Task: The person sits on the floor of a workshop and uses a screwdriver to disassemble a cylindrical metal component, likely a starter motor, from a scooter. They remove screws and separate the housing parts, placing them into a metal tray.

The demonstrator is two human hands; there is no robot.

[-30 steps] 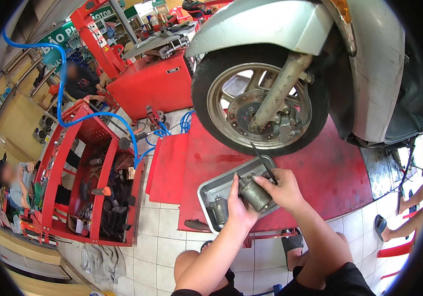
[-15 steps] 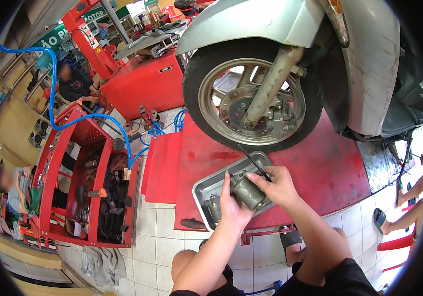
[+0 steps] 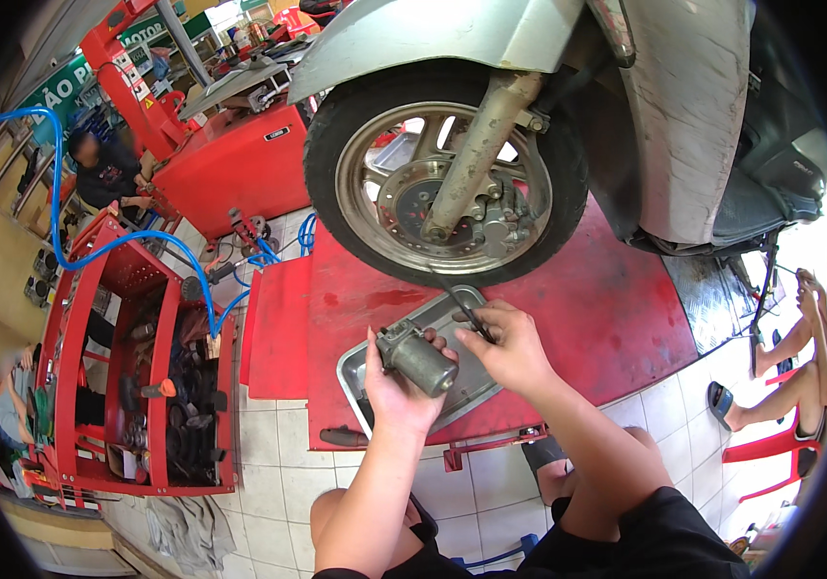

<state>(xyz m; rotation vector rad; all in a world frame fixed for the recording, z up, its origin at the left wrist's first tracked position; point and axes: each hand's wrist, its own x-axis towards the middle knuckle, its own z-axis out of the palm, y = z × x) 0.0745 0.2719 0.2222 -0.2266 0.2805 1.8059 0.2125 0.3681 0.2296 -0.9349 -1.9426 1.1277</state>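
Observation:
My left hand point(image 3: 400, 398) cradles a small cylindrical metal motor point(image 3: 421, 363), dull grey and grimy, its rounded end pointing lower right. Between the fingers of my right hand point(image 3: 513, 349) is a slim dark screwdriver point(image 3: 467, 315), its thin shaft angled up and left toward the tyre. The screwdriver is apart from the motor. Both hands are above a shallow metal tray point(image 3: 471, 293) on a red lift platform point(image 3: 587, 318). My left hand and the motor hide part of the tray.
A scooter's front wheel point(image 3: 325, 183) stands just beyond the tray. Left of the platform is a red tool cart point(image 3: 153, 478) with a blue air hose point(image 3: 56, 193) over it. A dark-handled tool point(image 3: 344, 437) lies by the platform's near edge. Other people sit left and right.
My right hand has drawn back from the motor with the screwdriver. In my left hand the motor has turned, its rounded end now farther right. The view has shifted slightly.

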